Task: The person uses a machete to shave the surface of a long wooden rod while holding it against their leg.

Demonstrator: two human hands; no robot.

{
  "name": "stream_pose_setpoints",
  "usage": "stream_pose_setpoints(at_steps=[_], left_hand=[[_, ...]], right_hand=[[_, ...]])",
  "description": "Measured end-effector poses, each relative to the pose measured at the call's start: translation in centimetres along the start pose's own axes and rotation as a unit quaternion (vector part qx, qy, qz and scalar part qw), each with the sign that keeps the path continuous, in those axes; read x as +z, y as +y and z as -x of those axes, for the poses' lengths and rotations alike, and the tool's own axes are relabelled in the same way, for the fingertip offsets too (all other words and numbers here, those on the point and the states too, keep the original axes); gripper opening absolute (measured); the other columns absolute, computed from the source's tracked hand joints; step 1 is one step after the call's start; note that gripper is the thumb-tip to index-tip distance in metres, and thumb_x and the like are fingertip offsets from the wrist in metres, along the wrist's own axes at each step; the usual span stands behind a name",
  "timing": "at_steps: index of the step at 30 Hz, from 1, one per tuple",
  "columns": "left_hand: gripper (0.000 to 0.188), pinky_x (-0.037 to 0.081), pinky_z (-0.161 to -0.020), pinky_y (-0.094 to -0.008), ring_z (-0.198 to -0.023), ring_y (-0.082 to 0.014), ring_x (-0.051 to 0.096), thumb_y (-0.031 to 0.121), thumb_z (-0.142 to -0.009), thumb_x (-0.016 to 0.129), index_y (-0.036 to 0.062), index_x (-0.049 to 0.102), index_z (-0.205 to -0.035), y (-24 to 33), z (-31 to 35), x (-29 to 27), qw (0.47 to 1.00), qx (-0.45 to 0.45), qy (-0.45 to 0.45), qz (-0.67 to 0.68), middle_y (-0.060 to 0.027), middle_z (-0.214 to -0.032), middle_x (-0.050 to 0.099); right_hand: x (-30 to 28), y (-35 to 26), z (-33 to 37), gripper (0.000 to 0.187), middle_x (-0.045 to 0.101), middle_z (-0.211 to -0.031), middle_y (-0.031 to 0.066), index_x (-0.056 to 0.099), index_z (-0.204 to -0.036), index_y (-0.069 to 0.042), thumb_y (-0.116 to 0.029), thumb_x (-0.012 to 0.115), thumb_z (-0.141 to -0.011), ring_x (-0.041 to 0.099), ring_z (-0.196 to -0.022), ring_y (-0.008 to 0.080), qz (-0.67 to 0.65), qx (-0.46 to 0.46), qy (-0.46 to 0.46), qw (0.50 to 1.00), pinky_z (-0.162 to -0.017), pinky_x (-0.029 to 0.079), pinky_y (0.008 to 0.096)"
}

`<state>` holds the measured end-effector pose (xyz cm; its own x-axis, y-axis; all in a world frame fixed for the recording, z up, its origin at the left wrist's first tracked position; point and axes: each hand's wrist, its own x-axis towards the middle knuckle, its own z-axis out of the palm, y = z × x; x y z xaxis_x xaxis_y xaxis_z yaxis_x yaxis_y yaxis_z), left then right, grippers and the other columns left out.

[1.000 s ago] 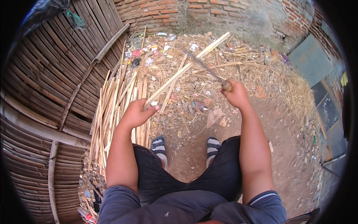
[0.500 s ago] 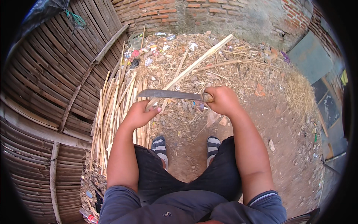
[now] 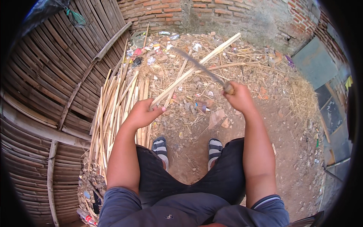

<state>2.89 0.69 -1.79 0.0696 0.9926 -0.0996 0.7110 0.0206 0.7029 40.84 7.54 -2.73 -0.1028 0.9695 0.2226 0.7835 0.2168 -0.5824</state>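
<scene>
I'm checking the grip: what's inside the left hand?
A pale strip is in the left hand, slanting up and right beyond it. The gripped part is covered by the hand.

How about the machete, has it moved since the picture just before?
Yes. The machete swung forward: its tip now shows closer to the brick wall in this view.

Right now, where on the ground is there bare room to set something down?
Two patches look mostly bare: dirt between the sandals, and dirt right of the right forearm, below the straw. It is crowded at left with strips, and ahead with litter, behind the knife and held strip, in this view.
</scene>
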Motion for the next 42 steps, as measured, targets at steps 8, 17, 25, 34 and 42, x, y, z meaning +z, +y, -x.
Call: stream_pose_setpoints(at_steps=[8, 17, 25, 34, 42], left_hand=[[0.047, 0.051, -0.064, -0.037, -0.067, -0.0195, 0.063, 0.045, -0.09, 0.082, -0.0002, 0.07, -0.092, -1.2, -0.1, 0.4, 0.998, 0.036, 0.001, -0.042, -0.0094, -0.074, 0.067], [0.046, 0.051, -0.064, -0.0378, -0.067, -0.02, 0.064, 0.044, -0.091, 0.081, -0.0001, 0.07, -0.092, 0.0, 0.4, -0.7, 0.999, 0.014, 0.012, -0.039, -0.0095, -0.073, 0.067], [0.047, 0.051, -0.064, -0.0375, -0.067, -0.0202, 0.065, 0.045, -0.089, 0.082, 0.0001, 0.07, -0.092, -0.8, -0.1, 0.3, 0.999, 0.013, 0.016, -0.027, -0.0094, -0.074, 0.067], [0.042, 0.051, -0.064, -0.0358, -0.067, -0.0173, 0.061, 0.04, -0.093, 0.08, -0.0008, 0.07, -0.094, 0.6, 0.7, -0.8, 1.0, -0.007, 0.026, -0.003, -0.0078, -0.073, 0.065], [0.044, 0.052, -0.066, -0.0367, -0.069, -0.02, 0.065, 0.043, -0.091, 0.081, 0.0003, 0.071, -0.096, 0.2, 0.2, -0.2, 0.999, -0.001, 0.048, -0.025, -0.0095, -0.075, 0.068]], right_hand=[[1.4, -4.7, 1.0, 0.016, 0.076, -0.09, 0.0133, 0.075, -0.098, -0.014, -0.017, 0.073, -0.082, 0.073, -0.086, 0.0366, 0.078, -0.138, -0.099, 0.982, -0.077, 0.058, 0.0468], [-1.6, 3.0, -0.8, 0.029, 0.076, -0.091, 0.0204, 0.076, -0.107, -0.006, -0.026, 0.081, -0.087, 0.074, -0.086, 0.0375, -0.041, 0.09, 0.12, 0.988, -0.077, 0.056, 0.0451], [-0.3, -2.8, 0.7, 0.026, 0.075, -0.09, 0.0164, 0.075, -0.105, -0.011, -0.023, 0.082, -0.084, 0.073, -0.086, 0.0361, 0.042, -0.055, -0.089, 0.994, -0.076, 0.056, 0.0463], [-1.1, -0.3, 0.0, 0.031, 0.074, -0.088, 0.0183, 0.075, -0.107, -0.01, -0.029, 0.084, -0.085, 0.073, -0.083, 0.0365, 0.001, 0.006, -0.036, 0.999, -0.075, 0.055, 0.0461], [0.0, -0.4, 0.0, 0.031, 0.074, -0.087, 0.0202, 0.074, -0.107, -0.007, -0.029, 0.082, -0.087, 0.073, -0.082, 0.0384, -0.015, -0.016, -0.04, 0.999, -0.075, 0.056, 0.047]])
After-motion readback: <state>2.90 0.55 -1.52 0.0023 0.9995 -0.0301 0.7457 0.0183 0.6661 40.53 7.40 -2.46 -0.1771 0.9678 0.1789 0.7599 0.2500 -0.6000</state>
